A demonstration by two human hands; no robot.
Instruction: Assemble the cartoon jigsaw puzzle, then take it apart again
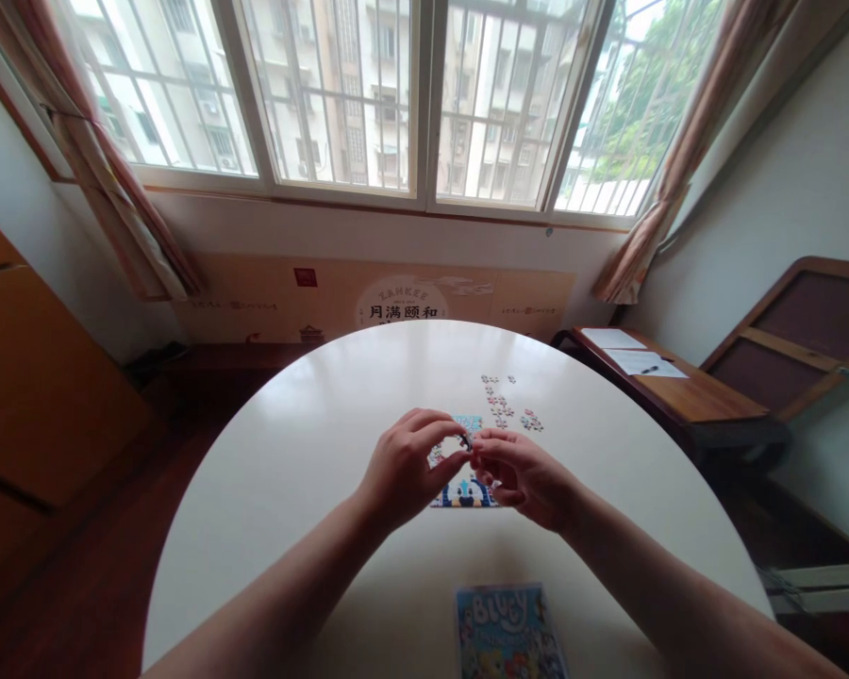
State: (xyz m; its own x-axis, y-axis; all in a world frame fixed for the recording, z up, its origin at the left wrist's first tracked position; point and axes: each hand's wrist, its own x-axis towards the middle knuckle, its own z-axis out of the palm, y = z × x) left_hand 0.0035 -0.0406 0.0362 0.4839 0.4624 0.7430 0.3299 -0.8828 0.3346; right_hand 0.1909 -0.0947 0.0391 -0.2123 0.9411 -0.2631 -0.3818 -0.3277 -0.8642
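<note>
Over the middle of the table, my left hand point(407, 467) pinches a small dark jigsaw piece point(465, 441) between thumb and forefinger. My right hand point(527, 476) meets it there, its thumb and forefinger closed on the same piece, the other fingers curled. Below both hands lies a partly assembled jigsaw puzzle point(467, 495), with a blue cartoon face along its near edge; the hands hide much of it. Loose jigsaw pieces point(499, 405) are scattered beyond my right hand, with a small cluster point(532, 421) to their right.
A Bluey picture box or sheet point(506, 632) lies at the near edge of the round white table point(290, 471). To the right, a low wooden table point(679, 387) bears papers point(643, 363) and a pen. A barred window and a printed panel point(255, 292) are behind.
</note>
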